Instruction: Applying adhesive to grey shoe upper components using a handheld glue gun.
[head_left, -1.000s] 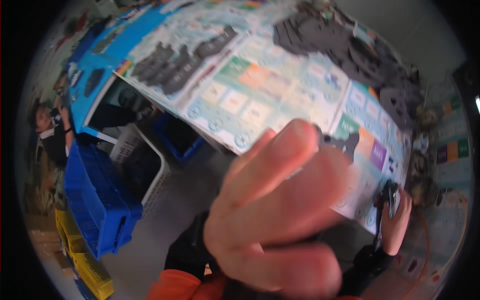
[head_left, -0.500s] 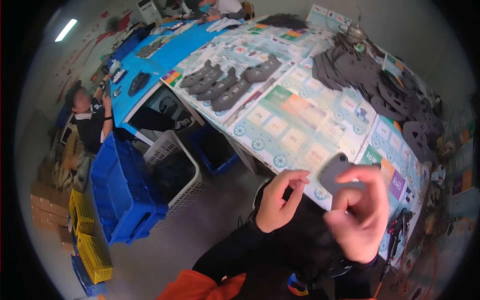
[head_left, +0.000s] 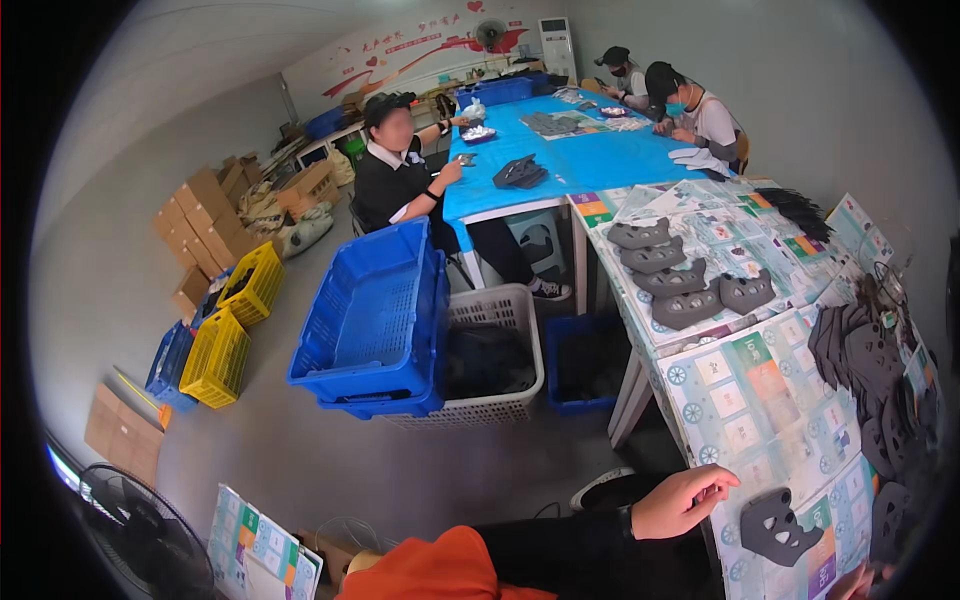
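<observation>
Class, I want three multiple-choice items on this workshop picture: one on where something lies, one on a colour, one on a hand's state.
1. Where does the dark grey cut-out piece nearest the left hand lie?
A. on the table's paper cover
B. in a crate
C. on the floor

2. What colour is the crate resting on the white basket?
A. yellow
B. blue
C. red

3. The left hand is:
A. gripping a piece
B. empty
C. out of view

Answers: 1 A, it lies flat on the printed sheet; 2 B, blue mesh walls; 3 B, nothing shows in it.
</observation>
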